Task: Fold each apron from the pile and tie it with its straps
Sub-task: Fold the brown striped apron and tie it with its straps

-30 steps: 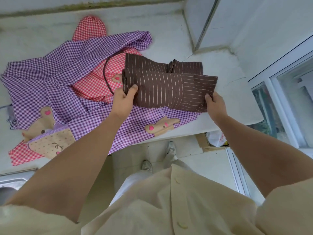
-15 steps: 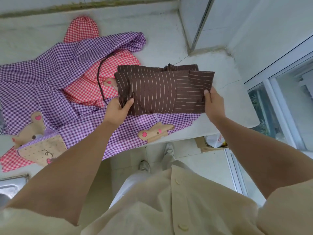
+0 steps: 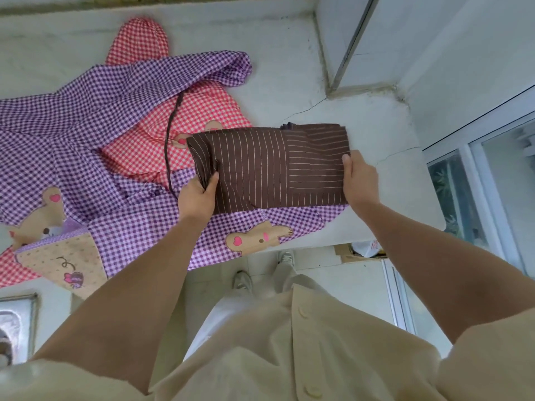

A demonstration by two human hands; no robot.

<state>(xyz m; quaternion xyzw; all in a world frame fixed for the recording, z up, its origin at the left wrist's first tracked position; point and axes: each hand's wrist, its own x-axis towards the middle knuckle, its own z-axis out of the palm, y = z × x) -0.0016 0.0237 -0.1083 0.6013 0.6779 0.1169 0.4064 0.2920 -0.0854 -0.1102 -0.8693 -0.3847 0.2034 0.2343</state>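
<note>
A pale concrete counter [image 3: 289, 68] carries a spread purple gingham apron [image 3: 72, 125] across its left and near parts, with a red gingham apron [image 3: 185, 123] lying partly over and under it at centre. The folded brown striped apron [image 3: 269, 169] sits right of centre, its near edge over the purple cloth, its dark strap [image 3: 170, 131] trailing left across the red one. The left hand [image 3: 197, 198] pinches the fold's left near corner; the right hand [image 3: 360, 180] grips its right edge.
</note>
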